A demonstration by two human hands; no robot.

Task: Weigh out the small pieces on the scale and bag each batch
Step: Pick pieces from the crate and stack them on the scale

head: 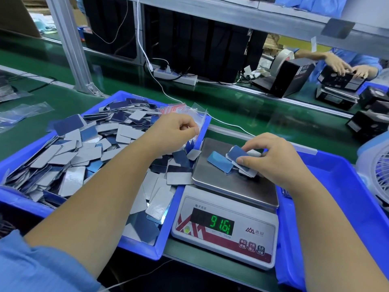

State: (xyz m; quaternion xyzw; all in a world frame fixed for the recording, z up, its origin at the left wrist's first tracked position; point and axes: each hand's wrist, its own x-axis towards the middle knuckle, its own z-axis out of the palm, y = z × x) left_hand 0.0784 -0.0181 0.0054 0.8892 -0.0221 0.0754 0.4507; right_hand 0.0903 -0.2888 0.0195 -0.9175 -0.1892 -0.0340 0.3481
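scale (pixel 226 226) reads 91.6, perhaps | right hand (pixel 271 159) grips pieces (pixel 237 159) | left hand (pixel 174 131) pinches bag (pixel 199 116)

Blue tray (pixel 185 209) holds grey and blue pieces (pixel 69 157). White scale (pixel 226 232) has red-striped panel, green digits. The belt (pixel 69 98) is green.

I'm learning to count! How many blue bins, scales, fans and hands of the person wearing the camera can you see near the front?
Blue bins: 2, one full of small pieces and one on the right
Scales: 1
Fans: 1
Hands: 2, left hand and right hand
Total: 6
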